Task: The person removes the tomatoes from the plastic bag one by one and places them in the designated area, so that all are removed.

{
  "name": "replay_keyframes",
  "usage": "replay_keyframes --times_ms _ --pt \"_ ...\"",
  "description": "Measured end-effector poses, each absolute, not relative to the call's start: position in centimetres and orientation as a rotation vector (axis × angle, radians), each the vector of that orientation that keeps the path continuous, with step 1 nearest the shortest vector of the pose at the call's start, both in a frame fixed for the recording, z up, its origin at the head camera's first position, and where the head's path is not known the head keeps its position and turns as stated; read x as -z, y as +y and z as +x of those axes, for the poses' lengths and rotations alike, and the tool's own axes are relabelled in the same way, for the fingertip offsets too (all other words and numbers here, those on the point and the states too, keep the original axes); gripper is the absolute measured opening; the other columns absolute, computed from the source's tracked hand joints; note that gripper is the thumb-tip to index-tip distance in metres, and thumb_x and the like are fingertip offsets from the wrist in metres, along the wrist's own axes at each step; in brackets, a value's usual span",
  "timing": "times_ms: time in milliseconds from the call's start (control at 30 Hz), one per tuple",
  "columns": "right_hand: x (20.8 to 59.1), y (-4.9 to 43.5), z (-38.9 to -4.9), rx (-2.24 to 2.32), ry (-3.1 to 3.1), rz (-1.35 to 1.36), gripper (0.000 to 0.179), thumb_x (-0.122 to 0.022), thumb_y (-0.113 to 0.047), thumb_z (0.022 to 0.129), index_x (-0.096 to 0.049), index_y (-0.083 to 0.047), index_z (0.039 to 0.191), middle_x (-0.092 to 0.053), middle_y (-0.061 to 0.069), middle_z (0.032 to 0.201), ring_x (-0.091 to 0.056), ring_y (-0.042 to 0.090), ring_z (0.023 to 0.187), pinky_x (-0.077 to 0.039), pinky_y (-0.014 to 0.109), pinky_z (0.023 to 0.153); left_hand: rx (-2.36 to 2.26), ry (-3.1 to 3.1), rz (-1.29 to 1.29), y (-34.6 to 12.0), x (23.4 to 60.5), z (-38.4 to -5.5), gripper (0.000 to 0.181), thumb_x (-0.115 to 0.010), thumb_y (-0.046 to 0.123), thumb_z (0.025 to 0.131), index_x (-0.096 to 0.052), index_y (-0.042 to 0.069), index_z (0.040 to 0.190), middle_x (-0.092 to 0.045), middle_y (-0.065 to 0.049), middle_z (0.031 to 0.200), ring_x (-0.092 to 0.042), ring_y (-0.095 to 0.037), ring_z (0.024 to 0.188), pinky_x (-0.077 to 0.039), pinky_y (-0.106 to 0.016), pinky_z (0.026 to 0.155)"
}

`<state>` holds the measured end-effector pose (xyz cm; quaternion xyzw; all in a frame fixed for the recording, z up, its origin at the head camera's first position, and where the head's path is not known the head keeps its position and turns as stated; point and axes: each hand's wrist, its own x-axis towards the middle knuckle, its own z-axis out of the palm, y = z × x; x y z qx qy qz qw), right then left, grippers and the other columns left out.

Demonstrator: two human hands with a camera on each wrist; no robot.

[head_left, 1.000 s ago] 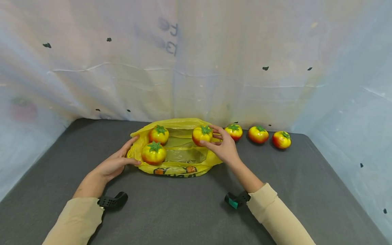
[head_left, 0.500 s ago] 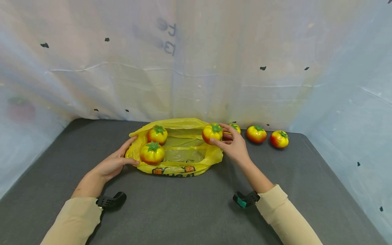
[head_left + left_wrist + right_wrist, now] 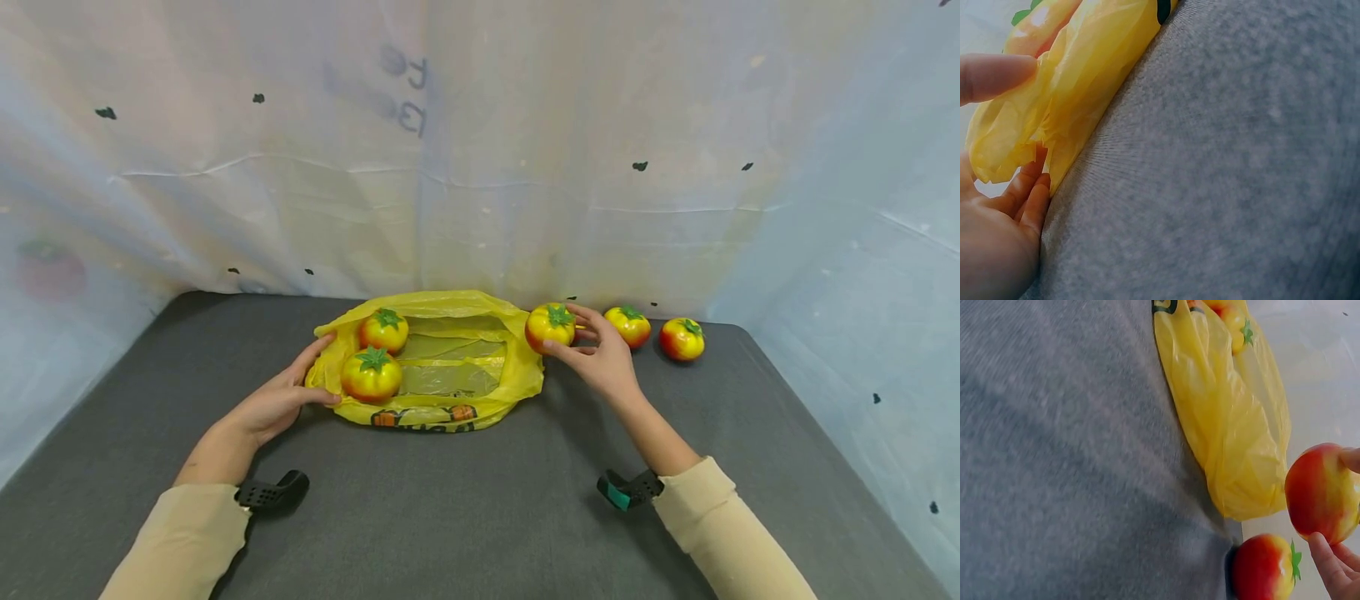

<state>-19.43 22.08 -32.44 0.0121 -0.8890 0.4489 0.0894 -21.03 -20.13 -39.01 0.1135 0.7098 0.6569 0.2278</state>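
A yellow plastic bag (image 3: pixel 517 387) lies with its mouth spread wide. Two red-and-yellow tomatoes with green leafy tops, a front tomato (image 3: pixel 372 377) and a rear tomato (image 3: pixel 384 332), sit at its left end. My left hand (image 3: pixel 273 400) holds that end, thumb at the front rim and fingers at the back, as the left wrist view also shows. Just past the bag's right end, my right hand (image 3: pixel 609 362) grips another tomato (image 3: pixel 547 332) between thumb and fingers. In the right wrist view, a tomato (image 3: pixel 1260 567) on the table lies close by the held tomato (image 3: pixel 1315 494).
Two more tomatoes, a nearer one (image 3: pixel 628 327) and a farther one (image 3: pixel 682 339), stand on the dark grey table (image 3: pixel 465 517) at the right. A pale plastic sheet (image 3: pixel 480 192) rises along the table's back edge and both sides.
My right hand has carried its tomato rightward, from over the bag's opening to past its right end. The leftmost tomato of the row is now hidden there. My left hand stays put.
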Motion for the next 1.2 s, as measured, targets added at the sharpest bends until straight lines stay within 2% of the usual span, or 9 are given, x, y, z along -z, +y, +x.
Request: replay_keyframes --times_ms 300,633,1200 --pt "32.8 23.4 -19.3 -1.284 -2.683 0.008 0.068 -0.073 -0.037 0.083 -0.045 -0.018 0.143 -0.046 0.014 0.142 -0.049 0.032 0.126 -0.046 0.049 0.098 -1.801 1.976 0.303 -20.1 39.1 -21.1 0.102 -0.064 0.006 0.087 0.008 0.028 0.155 0.031 -0.006 0.155 0.026 -0.036 0.14 0.014 -0.073 0.1" --pt "33.8 24.6 -18.5 -1.195 -2.756 0.01 0.066 -0.072 -0.03 0.086 -0.044 -0.009 0.142 -0.045 0.018 0.141 -0.049 0.037 0.124 -0.048 0.049 0.095 -1.798 1.971 0.299 -20.1 39.0 -21.1 0.102 -0.065 0.006 0.087 0.008 0.029 0.154 0.03 -0.007 0.155 0.025 -0.037 0.141 0.013 -0.073 0.101" --pt "35.5 25.7 -18.3 -1.101 -2.836 0.025 0.065 -0.072 -0.029 0.085 -0.045 -0.008 0.14 -0.046 0.023 0.137 -0.051 0.041 0.121 -0.044 0.054 0.096 -1.815 1.973 0.293 -19.9 38.9 -20.8 0.102 -0.065 0.005 0.086 0.008 0.027 0.155 0.031 -0.007 0.155 0.026 -0.037 0.14 0.015 -0.072 0.101"
